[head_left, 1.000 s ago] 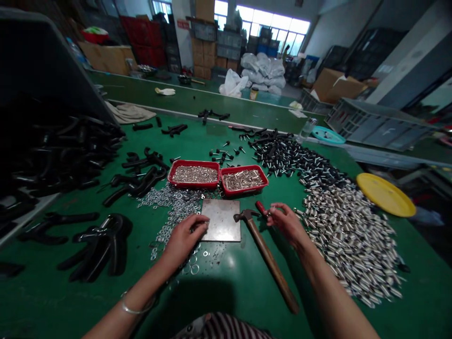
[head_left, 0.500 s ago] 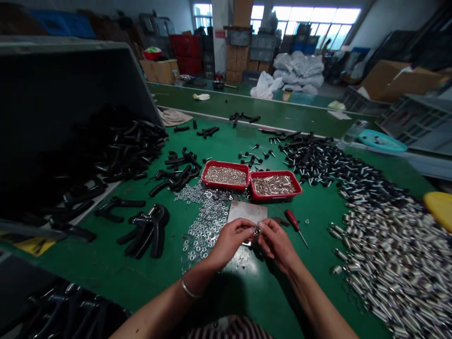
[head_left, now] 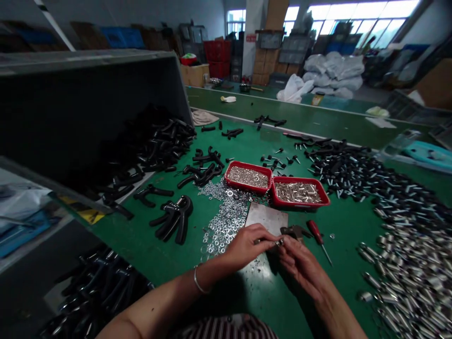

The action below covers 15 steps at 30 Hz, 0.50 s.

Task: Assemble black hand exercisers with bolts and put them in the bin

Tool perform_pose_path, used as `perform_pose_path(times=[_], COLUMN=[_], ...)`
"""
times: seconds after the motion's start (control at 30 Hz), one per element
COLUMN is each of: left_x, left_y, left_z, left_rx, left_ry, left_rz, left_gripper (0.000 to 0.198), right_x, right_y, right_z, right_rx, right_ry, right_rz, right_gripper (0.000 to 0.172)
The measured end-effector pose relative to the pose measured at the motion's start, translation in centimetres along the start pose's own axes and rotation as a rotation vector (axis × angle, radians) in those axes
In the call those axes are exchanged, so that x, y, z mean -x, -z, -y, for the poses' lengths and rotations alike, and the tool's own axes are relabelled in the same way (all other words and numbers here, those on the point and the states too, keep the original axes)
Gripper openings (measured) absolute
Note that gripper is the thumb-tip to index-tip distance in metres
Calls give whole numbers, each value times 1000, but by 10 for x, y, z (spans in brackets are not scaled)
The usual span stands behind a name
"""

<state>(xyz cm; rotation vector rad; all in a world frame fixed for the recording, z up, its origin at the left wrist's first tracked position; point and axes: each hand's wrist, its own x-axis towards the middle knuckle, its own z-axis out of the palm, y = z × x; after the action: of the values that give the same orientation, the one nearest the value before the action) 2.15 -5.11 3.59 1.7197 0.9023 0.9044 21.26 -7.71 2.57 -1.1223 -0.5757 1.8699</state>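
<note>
While the fingertips of both hands meet just in front of a bare metal plate [head_left: 266,217], a small metal piece [head_left: 280,242] sits pinched between them, above the near right part of the plate; its exact shape is too small to tell. The left hand [head_left: 249,245] grasps it from the left with thumb and forefinger, and the right hand [head_left: 300,263] grips it from the other side, its remaining fingers curled underneath.

Beside the right hand, at the plate's right edge, lies a hammer [head_left: 295,231], mostly hidden by that hand. Farther right rest a red-handled screwdriver [head_left: 314,230], its tip pointing toward the person, and 1 loose ring [head_left: 332,236]. Left of the plate spreads a heap of washers [head_left: 228,221]. Beyond the plate, 2 red trays stand side by side: the left tray [head_left: 254,189] holds tiny metal parts, the right tray [head_left: 300,205] small metal pins.

At far right are piled metal cylinders [head_left: 416,278], with black-headed screws [head_left: 356,169] behind them. On the left, 1 black clamp [head_left: 173,219] lies on the green table [head_left: 148,249], near a tipped grey bin [head_left: 183,89] with black clamp parts [head_left: 165,141] spilling out.
</note>
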Motion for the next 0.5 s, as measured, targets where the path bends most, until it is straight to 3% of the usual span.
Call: perform_pose_path(times=[0.1,0.2,0.3,0.37,0.43,0.5], left_x=[3,2,4,13,28,45], left_y=[-1,24,93,157,220,270], left_z=[2,3,10,19,30,43], left_rx=[-329,-457,-606,-780,-998,-1156], left_ry=[-188,-185,-129,-3,248,639], left_rz=[69,82,-107,-372,-595,-684], left_gripper=[25,24,23,24,25,30], right_x=[0,5,15,21,23,23], right_y=[-10,-15,-4,10,23,28], right_z=[8,19,27,26,19,8], right_rx=[272,544,730,840,882,830], right_ry=[230,389,447,467,453,424], right_rz=[-117,-160,-197,-267,-333,-345], right_gripper=[29,28,32,34,37,38])
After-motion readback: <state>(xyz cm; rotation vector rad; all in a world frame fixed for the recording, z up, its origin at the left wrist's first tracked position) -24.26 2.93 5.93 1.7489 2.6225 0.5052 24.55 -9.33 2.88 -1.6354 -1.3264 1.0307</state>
